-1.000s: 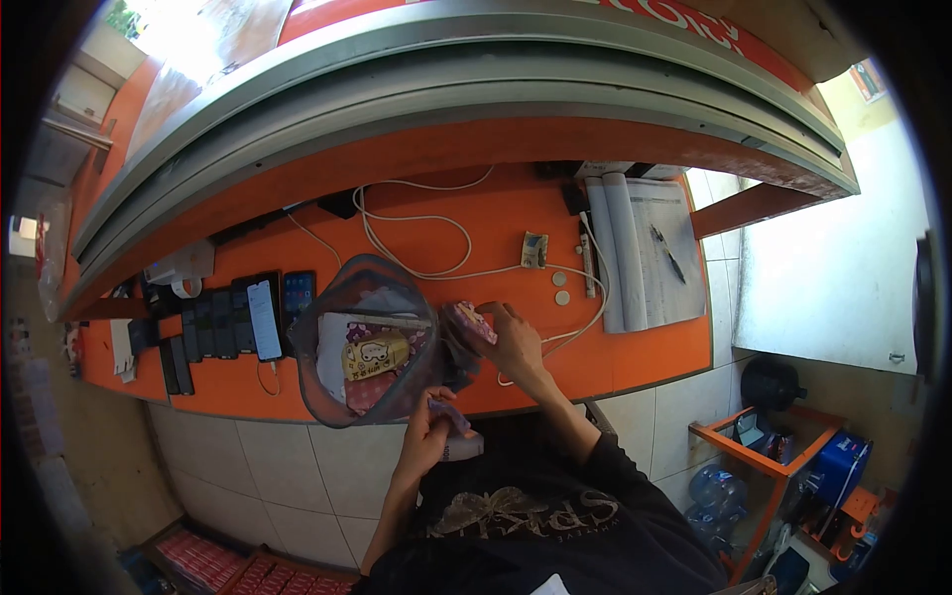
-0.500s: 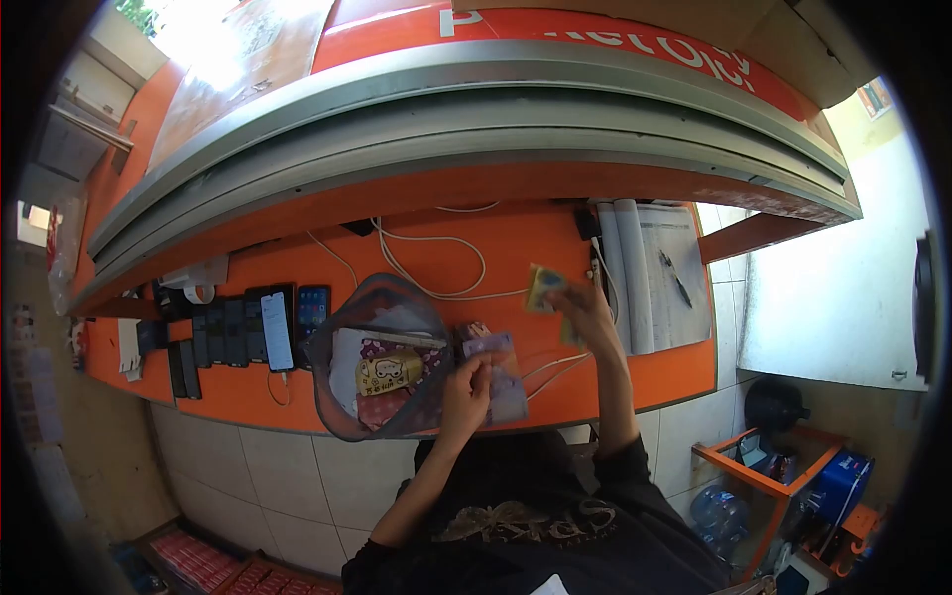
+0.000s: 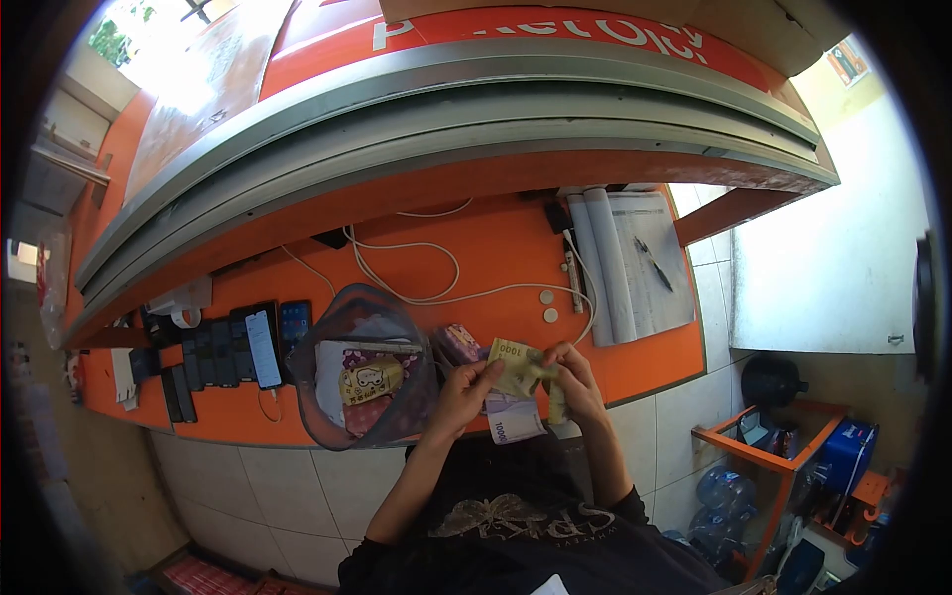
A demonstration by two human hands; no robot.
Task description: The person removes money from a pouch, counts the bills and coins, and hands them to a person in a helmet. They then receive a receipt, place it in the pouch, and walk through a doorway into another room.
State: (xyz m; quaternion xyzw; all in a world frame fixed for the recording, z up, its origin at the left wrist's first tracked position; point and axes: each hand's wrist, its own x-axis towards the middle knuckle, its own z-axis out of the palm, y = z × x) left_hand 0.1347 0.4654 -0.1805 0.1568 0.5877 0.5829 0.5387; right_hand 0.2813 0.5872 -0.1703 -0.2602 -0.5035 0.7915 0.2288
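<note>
My left hand pinches banknotes near the orange table's front edge. A yellow-green banknote marked 1000 stretches between it and my right hand. Below hangs a purple banknote, its upper end covered by the yellow-green one. My right hand is closed on further yellow-green banknotes, partly hidden by its fingers. Just left of my hands stands an open grey mesh bag, holding patterned pouches and a yellow pouch with a cartoon figure. A small purple patterned item lies behind my left hand.
Two coins and a white cable lie on the orange table. An open ledger with a pen is at right. Several phones line the left. A metal-edged shelf overhangs the back.
My right hand has come back from the ledger side to meet my left hand, bringing the yellow-green banknotes over the purple one. Two coins now show. The view has shifted slightly.
</note>
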